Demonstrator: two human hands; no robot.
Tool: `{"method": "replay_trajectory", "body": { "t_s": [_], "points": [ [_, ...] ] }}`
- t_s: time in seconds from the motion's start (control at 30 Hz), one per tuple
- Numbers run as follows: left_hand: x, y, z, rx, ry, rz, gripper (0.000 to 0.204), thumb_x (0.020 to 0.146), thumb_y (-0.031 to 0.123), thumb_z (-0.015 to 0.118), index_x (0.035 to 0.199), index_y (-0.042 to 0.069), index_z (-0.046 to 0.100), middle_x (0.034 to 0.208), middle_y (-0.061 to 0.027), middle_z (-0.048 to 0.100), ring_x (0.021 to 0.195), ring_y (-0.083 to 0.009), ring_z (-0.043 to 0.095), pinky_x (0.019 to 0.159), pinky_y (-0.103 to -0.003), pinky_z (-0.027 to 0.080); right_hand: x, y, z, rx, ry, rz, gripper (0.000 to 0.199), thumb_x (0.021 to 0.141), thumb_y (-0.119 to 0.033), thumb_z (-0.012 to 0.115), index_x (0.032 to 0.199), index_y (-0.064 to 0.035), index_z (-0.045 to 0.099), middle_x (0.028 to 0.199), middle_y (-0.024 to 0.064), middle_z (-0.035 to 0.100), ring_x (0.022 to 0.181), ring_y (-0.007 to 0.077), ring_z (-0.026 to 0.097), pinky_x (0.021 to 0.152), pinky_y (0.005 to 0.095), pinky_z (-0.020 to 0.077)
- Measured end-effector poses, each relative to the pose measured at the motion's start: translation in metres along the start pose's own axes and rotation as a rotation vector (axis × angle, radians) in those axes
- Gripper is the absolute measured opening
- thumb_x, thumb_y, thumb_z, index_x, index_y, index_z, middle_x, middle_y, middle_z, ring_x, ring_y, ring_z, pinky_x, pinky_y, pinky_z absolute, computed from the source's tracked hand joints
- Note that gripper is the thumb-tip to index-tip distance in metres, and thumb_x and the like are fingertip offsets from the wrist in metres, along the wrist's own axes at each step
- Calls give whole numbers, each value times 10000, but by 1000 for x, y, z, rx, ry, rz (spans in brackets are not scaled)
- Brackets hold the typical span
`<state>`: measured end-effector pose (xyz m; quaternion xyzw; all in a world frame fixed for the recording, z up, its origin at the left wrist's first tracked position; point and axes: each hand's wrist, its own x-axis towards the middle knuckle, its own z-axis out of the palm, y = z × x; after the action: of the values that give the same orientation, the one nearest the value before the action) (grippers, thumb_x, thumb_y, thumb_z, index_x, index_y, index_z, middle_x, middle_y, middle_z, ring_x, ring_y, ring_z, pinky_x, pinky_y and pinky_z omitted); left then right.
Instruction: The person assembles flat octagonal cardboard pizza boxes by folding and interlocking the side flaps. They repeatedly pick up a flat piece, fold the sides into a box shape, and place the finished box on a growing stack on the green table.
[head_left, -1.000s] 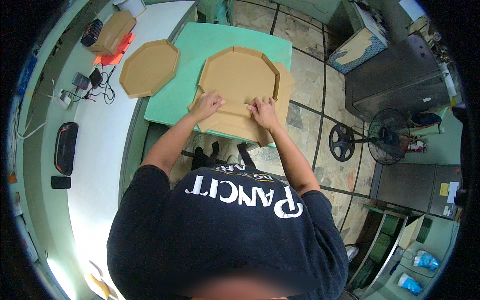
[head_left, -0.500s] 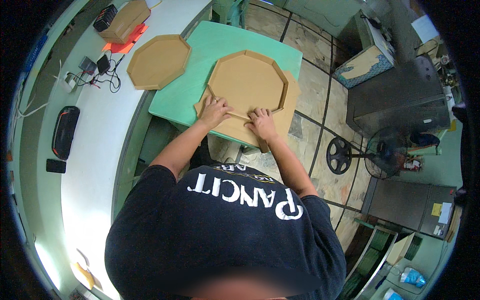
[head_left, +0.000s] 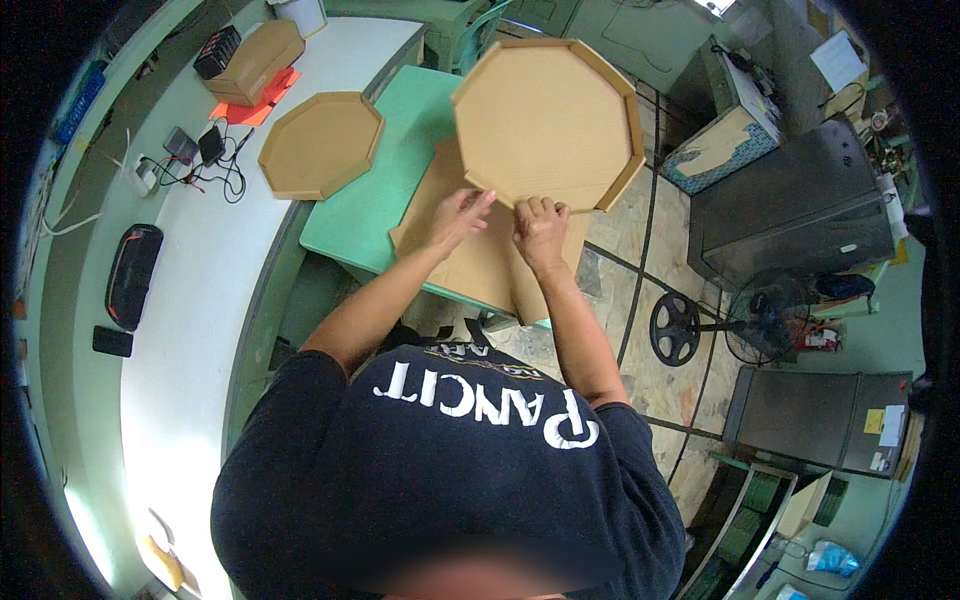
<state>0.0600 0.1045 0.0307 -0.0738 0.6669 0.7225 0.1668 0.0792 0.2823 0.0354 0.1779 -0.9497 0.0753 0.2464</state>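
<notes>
A brown cardboard tray [head_left: 550, 120], eight-sided with a low folded rim, is tilted up above the far right of the green table [head_left: 350, 225]. My right hand [head_left: 541, 232] grips its near edge with the fingers curled over the rim. Just left of it, my left hand [head_left: 461, 217] is held with its fingers extended near the tray's near-left corner; whether they touch the rim is unclear. Beneath both hands, flat cardboard [head_left: 470, 268] lies on the table, partly covered by the tray.
Another eight-sided cardboard tray [head_left: 322, 145] spans the white counter [head_left: 200, 350] and the table's left edge. On the counter are a cardboard box [head_left: 262, 62], tangled cables [head_left: 225, 175], a black speaker [head_left: 133, 275] and a phone [head_left: 112, 341]. A fan [head_left: 765, 318] stands right.
The tray has risen off the flat cardboard and moved away, tilting up. My right hand moved with it, gripping its near edge; my left hand has come off the rim's fold and shifted right.
</notes>
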Motion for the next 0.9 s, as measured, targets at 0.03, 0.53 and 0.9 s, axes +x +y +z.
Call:
{"method": "replay_trajectory", "body": {
  "t_s": [0.03, 0.53, 0.9],
  "points": [
    [3, -1, 5, -146, 55, -3, 291, 919, 224, 612, 1127, 28, 554, 1003, -124, 624, 866, -245, 639, 780, -402, 541, 1, -8, -3, -3, 73, -45, 199, 722, -143, 677, 911, -127, 618, 867, 47, 584, 868, 234, 557, 834, 425, 377],
    [20, 17, -36, -6, 31, 91, 279, 845, 100, 609, 1099, -14, 595, 1009, -108, 654, 921, -206, 653, 759, -335, 528, -33, 35, -139, 1126, 452, 665, 509, 904, -247, 639, 1311, 10, 475, 1315, 139, 503, 1198, 241, 483, 1025, 373, 361],
    [38, 17, -44, 302, 1, 108, 414, 847, 163, 633, 1220, 1, 556, 1112, -105, 642, 1006, -233, 627, 844, -385, 507, -36, 5, -112, 1400, 582, 778, 362, 964, -189, 560, 1272, -7, 501, 1138, 60, 598, 1028, 160, 554, 906, 315, 443]
  ]
}}
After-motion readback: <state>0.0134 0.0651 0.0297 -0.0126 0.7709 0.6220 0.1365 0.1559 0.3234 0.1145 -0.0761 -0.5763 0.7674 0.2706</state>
